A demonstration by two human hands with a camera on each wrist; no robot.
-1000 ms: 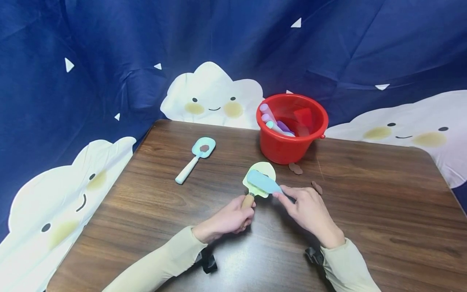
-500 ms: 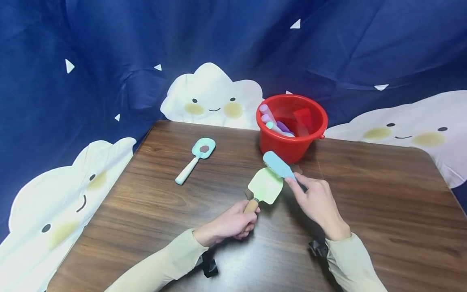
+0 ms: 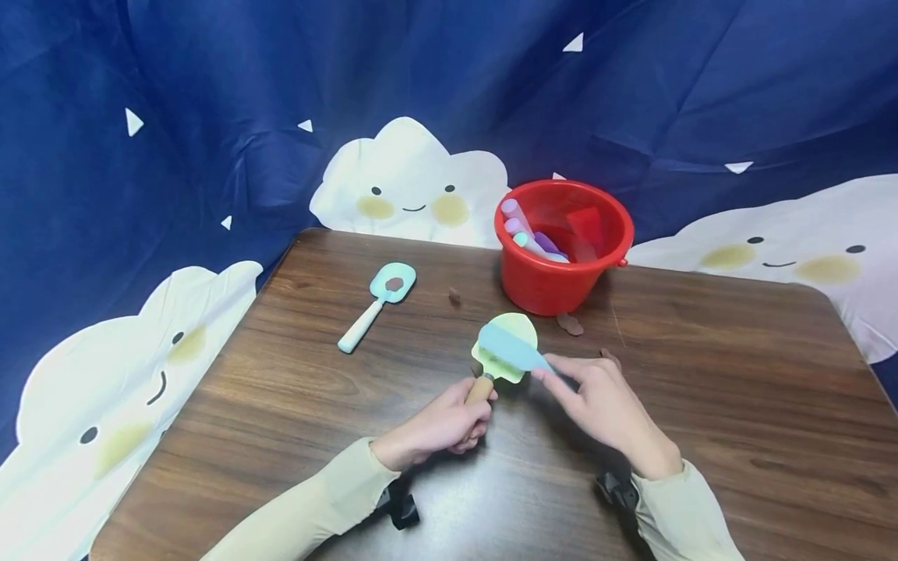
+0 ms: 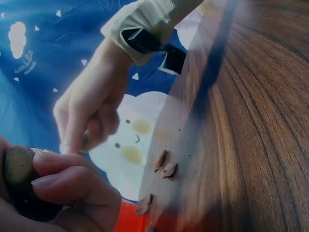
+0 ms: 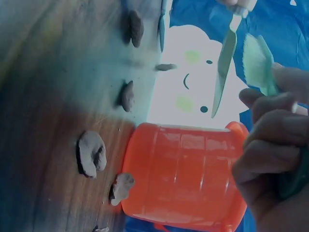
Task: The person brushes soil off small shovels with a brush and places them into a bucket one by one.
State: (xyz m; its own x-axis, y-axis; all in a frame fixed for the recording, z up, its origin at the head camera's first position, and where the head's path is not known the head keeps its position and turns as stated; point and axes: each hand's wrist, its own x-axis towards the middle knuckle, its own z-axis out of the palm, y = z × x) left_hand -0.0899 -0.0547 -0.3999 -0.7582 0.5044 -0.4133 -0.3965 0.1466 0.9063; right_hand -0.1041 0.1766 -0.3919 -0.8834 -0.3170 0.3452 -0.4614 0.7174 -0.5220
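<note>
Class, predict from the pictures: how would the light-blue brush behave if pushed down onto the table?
The light-blue brush is probably stiff-backed, as it looks flat and unbent. Its bristles would likely give, since they appear as a fine, ragged fringe. It seems light, as the right hand holds it from one end.

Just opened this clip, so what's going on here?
A person is working with two tools at a table. The left hand grips the wooden handle of a pale green shovel, and the right hand holds a light-blue brush over its blade. Brown pieces lie scattered on the tabletop, some near a red bucket with lilac-handled items inside. A light-blue toy shovel lies off to the left, untouched.
</note>
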